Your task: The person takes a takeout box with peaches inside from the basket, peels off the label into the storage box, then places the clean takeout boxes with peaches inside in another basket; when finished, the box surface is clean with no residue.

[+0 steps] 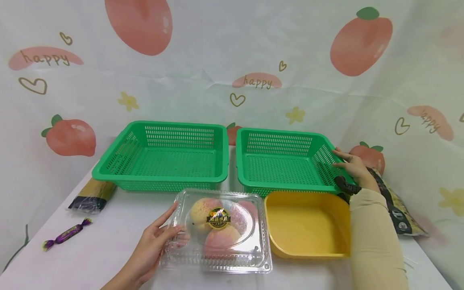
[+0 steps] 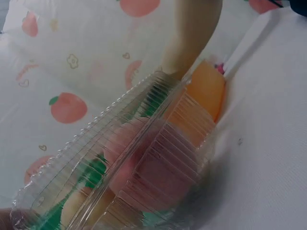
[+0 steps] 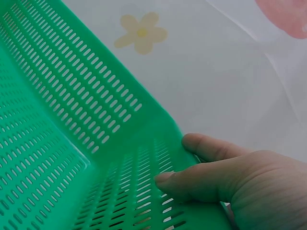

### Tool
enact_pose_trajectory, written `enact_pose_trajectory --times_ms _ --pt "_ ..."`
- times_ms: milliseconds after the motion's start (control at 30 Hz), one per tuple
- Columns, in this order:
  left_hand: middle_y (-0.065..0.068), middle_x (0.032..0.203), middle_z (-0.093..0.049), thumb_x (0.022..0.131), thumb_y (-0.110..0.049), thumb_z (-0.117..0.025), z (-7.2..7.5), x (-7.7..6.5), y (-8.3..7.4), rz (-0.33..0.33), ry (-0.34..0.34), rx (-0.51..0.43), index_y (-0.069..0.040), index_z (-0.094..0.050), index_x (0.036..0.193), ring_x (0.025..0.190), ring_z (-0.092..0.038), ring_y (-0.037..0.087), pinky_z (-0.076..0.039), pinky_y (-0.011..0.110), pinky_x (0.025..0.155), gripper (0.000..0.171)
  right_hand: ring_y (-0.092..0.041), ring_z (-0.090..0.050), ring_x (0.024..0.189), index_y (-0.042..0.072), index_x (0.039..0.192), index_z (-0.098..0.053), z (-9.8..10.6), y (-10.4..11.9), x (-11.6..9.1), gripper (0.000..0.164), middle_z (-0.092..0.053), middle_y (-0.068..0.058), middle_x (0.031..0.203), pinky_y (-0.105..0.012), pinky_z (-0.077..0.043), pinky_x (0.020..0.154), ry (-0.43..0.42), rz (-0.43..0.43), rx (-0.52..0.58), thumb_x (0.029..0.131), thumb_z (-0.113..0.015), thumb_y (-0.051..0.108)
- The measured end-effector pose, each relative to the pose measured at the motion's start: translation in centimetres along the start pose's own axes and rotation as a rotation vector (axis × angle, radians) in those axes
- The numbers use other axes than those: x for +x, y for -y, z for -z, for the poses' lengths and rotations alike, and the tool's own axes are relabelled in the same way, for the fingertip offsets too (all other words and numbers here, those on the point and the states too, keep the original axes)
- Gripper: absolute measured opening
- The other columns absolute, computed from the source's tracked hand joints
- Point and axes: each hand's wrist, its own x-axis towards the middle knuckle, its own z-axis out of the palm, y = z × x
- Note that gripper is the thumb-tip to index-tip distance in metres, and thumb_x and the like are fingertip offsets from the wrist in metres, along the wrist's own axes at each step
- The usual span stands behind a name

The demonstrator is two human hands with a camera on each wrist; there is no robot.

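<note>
Peaches, hearts and the word "happy" cover the white cloth (image 1: 203, 52) at the back, and a white table (image 1: 123, 233) sits in front of it. Two green baskets stand side by side in the middle of the frame with their open tops up, so you can see right in. Low in the middle is a clear box (image 1: 255, 259) with round pink and yellow fruit (image 1: 222, 237) inside. The left grip (image 1: 154, 243) pinches the box's left edge, thumb on top. Holding it there leaves the lid and its sticker in plain sight. I can't tell if the box rests on the table or is lifted a bit.

Over at the right of the frame, the right grip (image 1: 355, 171) holds the end of the right basket (image 1: 286, 187), thumb inside the wall and a finger over the rim. That is probably to steady it, since a rim is easy to hold. The left basket (image 1: 159, 178) is not touched. A yellow tub (image 1: 308, 225) is just beside the box, and the sleeve (image 1: 375, 241) hides its right end. A purple sweet (image 1: 67, 235) lies alone at the lower left.
</note>
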Motion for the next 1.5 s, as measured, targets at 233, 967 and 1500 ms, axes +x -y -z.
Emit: enact_pose_trajectory --times_ms 233,967,1500 --pt "-0.003 0.095 -0.068 0.094 -0.019 -0.054 0.4 0.4 0.3 0.030 0.030 0.006 -0.018 -0.015 0.151 0.080 -0.070 0.011 -0.056 0.027 0.076 0.068 -0.040 0.005 0.142 0.003 0.146 -0.023 0.0 0.2 -0.1 0.060 -0.003 -0.011 0.155 -0.062 -0.011 0.110 0.006 -0.004 0.010 0.094 -0.054 0.012" --pt "0.018 0.155 -0.010 0.093 -0.034 -0.055 0.5 2.7 -3.0 -0.119 0.083 0.573 -0.013 -0.018 0.149 0.141 -0.011 0.043 -0.015 0.066 0.108 0.071 -0.043 0.003 0.141 0.001 0.146 -0.023 0.4 1.2 -0.4 0.056 -0.002 -0.015 0.155 -0.062 -0.015 0.110 0.044 -0.045 -0.029 0.098 -0.047 0.018" --pt "0.022 0.154 -0.006 0.092 -0.025 -0.056 -1.2 4.6 -1.3 -0.325 0.082 0.630 -0.008 -0.016 0.149 0.139 -0.005 0.049 -0.013 0.074 0.100 0.071 -0.051 -0.008 0.137 0.004 0.149 -0.014 -1.9 11.0 -1.7 0.075 -0.005 -0.028 0.153 -0.068 -0.020 0.103 0.226 0.046 -0.294 0.095 -0.049 0.042"
